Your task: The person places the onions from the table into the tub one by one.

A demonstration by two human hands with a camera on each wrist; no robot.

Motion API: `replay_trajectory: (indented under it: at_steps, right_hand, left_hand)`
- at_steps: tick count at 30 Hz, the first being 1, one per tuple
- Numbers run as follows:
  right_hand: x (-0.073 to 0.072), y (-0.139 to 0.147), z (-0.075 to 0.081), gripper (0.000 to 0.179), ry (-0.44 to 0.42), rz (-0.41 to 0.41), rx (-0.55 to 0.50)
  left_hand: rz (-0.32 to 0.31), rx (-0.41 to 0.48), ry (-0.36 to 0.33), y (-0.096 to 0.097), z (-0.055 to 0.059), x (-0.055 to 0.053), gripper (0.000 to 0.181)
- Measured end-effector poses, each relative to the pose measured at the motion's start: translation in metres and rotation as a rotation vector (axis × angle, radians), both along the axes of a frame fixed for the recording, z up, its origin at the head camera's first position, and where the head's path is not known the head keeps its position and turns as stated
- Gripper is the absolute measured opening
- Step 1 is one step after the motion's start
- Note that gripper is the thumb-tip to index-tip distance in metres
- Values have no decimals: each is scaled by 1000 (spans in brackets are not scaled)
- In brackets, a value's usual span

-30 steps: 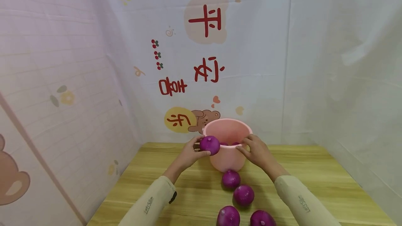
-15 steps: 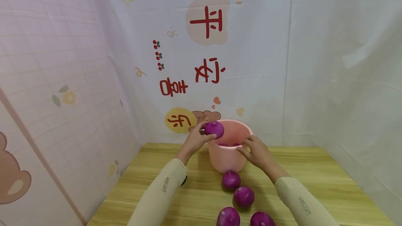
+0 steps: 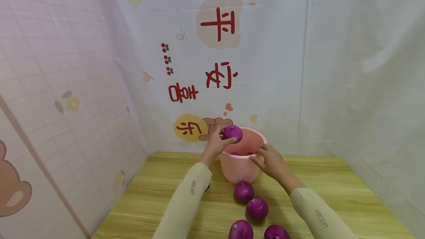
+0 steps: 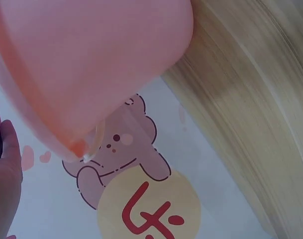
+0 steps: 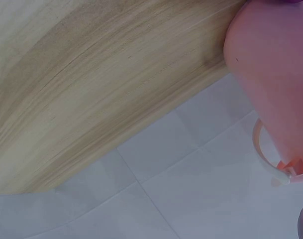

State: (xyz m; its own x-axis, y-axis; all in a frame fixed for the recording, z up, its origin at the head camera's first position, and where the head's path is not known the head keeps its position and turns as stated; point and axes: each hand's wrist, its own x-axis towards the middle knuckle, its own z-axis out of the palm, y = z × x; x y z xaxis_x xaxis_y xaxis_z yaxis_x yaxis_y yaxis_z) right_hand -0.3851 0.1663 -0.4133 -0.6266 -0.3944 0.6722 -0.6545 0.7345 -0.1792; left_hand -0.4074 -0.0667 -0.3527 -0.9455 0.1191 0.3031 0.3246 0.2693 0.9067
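In the head view my left hand (image 3: 217,144) grips a purple onion (image 3: 233,134) above the left side of a pink bucket (image 3: 239,169). Thumb and fingers sit on either side of the onion. My right hand (image 3: 273,160) pinches the bucket's right front rim, thumb outside and fingers over the edge. More onions (image 3: 236,154) lie inside the bucket, mostly hidden by its front wall. The left wrist view shows the bucket's side (image 4: 106,55) with part of the left hand (image 4: 7,179) at the edge.
Several onions lie on the wooden table (image 3: 159,191) in front of the bucket: one onion (image 3: 244,191) close to its base, another onion (image 3: 257,208) nearer, others at the bottom edge. A printed white cloth (image 3: 265,47) hangs behind. The bucket's pale handle (image 5: 260,149) hangs at its side.
My left hand has lifted the onion from beside the bucket's left rim and carried it up and rightward over the opening. The right hand has stayed on the rim.
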Motion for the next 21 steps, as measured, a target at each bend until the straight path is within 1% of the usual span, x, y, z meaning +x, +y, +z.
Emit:
replay_trajectory:
  at_steps: [5,8,13,18,21]
  right_hand:
    - [0,-1,-1,22,6,-3,-5]
    - [0,-1,-2,22,11,-7,-6]
    - [-2,-1,-2,23,39,6,-9]
    - [-3,-1,-2,23,50,3,-8]
    - [-4,-1,-3,24,42,-1,-7]
  left_hand:
    - [41,-31,-26,5,-5,-2,70]
    - [54,-48,-37,6,-9,-3,72]
    - [52,-35,-62,5,-15,-4,75]
    - [39,-40,-43,1,-15,-2,74]
    - [31,-51,-47,-1,-14,-1,74]
